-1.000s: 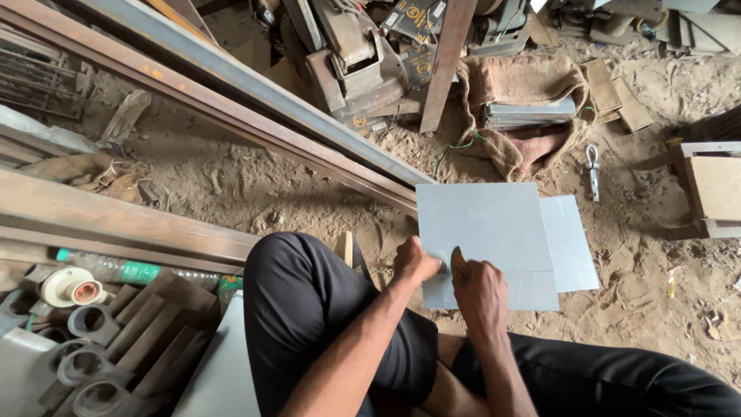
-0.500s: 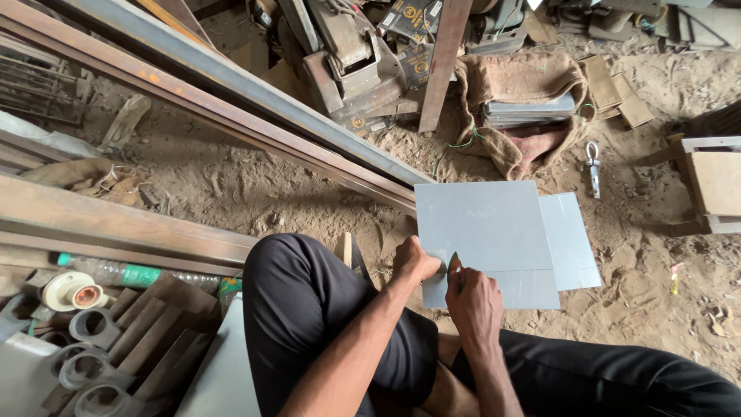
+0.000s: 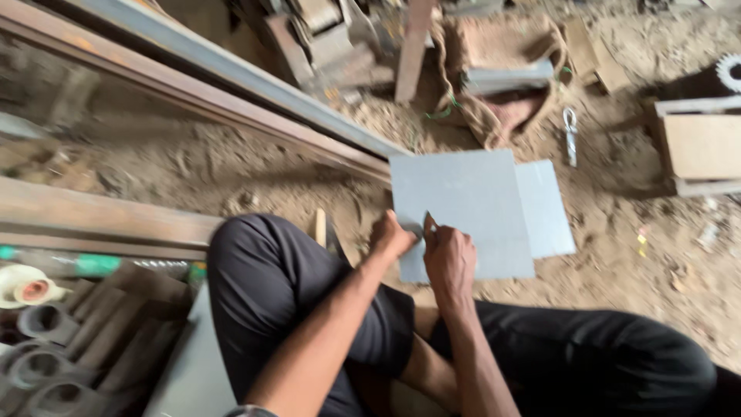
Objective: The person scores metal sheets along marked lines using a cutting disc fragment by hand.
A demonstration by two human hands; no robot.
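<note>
At the far left, pipe offcuts (image 3: 69,347) lie in a heap with a roll of tape (image 3: 27,284) just above them. Over these a rusty beam (image 3: 100,220) runs along the sandy floor (image 3: 255,166), and a longer steel bar (image 3: 231,73) slants from the top left down toward the middle.

The person sits on the floor in black trousers, the left knee (image 3: 266,255) raised. The left hand (image 3: 391,238) rests on the near left edge of the grey sheet (image 3: 463,205), fingers curled and pressed down on it; whether they pinch the edge cannot be told. Just beside it, almost touching, the right hand (image 3: 449,259) lies on the sheet with its fingers drawn together, the forefinger pointing up as if holding something thin against the surface. No tool can be made out through the blur.

The sheet lies flat on the floor in front of the legs, overlapping a second sheet (image 3: 546,208) that juts out to its right. No cut shows on the top sheet and any marking is too faint to read, so the work looks to be at an early stage: the sheet is laid and steadied, with both hands at one spot near its lower left.

Further right, a burlap sack (image 3: 498,100) holding metal strips lies above the sheets, a small clamp (image 3: 570,133) beside it, and a wooden box (image 3: 698,147) at the right edge.
</note>
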